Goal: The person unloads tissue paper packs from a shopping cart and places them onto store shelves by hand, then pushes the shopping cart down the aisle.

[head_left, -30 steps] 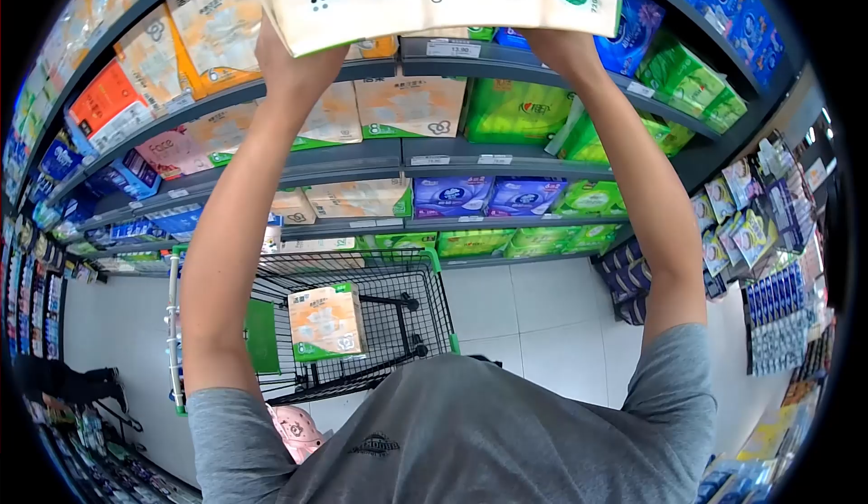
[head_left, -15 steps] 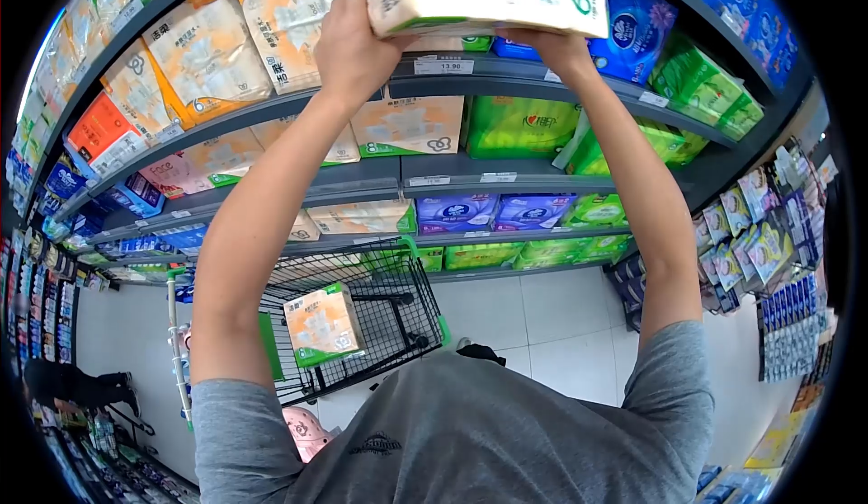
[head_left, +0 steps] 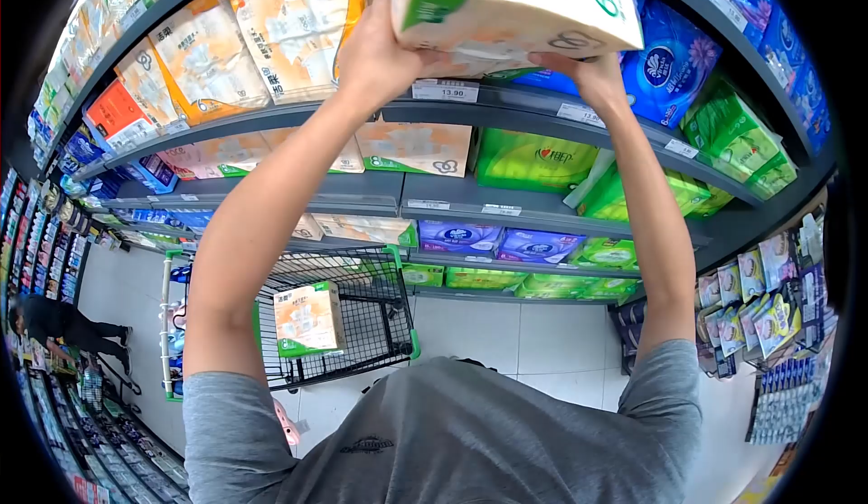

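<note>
Left hand and right hand: both raised, jointly holding a pack. Grip: fingers bent in at its lower edge; fingertips partly hidden beneath. Position: the pack lies directly above the fingers, its top cut off by the frame. Long axis: left to right, spanning both hands. The left hand sits at the pack's left end; the right hand is set in from the right end, which overhangs it.

Behind: shelf; contact between it and the pack cannot be determined. A blue pack stands just beyond the overhanging end.

Lower and farther: a cart, nearer the left arm, with a second pack inside.
</note>
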The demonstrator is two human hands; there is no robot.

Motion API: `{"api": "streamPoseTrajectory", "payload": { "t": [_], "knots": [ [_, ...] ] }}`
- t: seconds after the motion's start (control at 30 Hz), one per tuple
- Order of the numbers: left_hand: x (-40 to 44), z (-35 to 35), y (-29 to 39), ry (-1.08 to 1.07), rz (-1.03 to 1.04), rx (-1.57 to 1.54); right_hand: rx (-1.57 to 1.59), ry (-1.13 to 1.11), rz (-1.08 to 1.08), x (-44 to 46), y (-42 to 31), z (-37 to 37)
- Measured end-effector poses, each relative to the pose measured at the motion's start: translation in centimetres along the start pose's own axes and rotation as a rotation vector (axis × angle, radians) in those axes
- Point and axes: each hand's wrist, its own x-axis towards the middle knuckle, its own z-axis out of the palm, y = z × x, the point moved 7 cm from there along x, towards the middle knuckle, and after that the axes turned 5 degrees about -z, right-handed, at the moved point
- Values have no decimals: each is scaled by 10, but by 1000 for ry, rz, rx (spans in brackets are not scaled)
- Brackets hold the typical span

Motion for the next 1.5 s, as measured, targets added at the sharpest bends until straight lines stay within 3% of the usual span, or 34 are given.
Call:
{"api": "streamPoseTrajectory", "payload": {
  "t": [0.33, 0.43, 0.6, 0.67, 0.7, 0.8, 0.87, 0.9, 0.97, 1.0, 1.1, 1.2, 1.23, 1.3, 1.37, 1.43, 1.47, 1.5],
  "knots": [
    [12, 12, -64, -145, -156, -196, -21, 13, -2, 5, -1, 16],
    [14, 8, -79, -267, -254, -132, -37, 30, 6, 13, -4, 25],
    [13, 19, -95, -260, -231, -70, -63, 50, -25, 14, 9, 43],
    [9, 22, -99, -63, -208, -407, -55, 36, 40, 18, 12, 46],
    [8, 31, -107, -62, -208, -410, -43, 17, 107, 20, 17, 47],
    [9, 32, -103, 59, -207, -303, -84, 7, 139, 34, 32, 54],
    [0, 29, -102, 139, -485, 10, -72, 15, 221, 44, 46, 62],
    [-5, 36, -97, 140, -489, 14, -68, 11, 221, 44, 46, 64],
    [-15, 35, -58, 453, -150, 199, -45, 31, 181, 45, 44, 70],
    [-19, 46, -52, 420, -137, 206, -41, 26, 181, 43, 46, 72],
    [-27, 49, -49, 450, -31, 441, -230, 70, 86, 32, 48, 79],
    [-31, 29, -44, 452, 113, 294, -240, -47, 56, 37, 50, 88],
    [-39, 20, -37, 495, 166, 256, -413, 204, -65, 26, 44, 82],
    [-62, 13, -78, 383, -158, 174, -590, 557, -561, -14, -4, 90],
    [-107, 7, -101, 260, -232, 102, -368, 565, -581, -69, -30, 106],
    [-189, 9, -134, 94, -249, 383, 95, 328, -412, -134, -14, 139],
    [-242, 2, -146, 83, -283, 388, 180, 173, -235, -173, 6, 165],
    [-302, -7, -153, 73, -317, 392, 314, -13, 81, -226, 45, 201]
  ]
}}
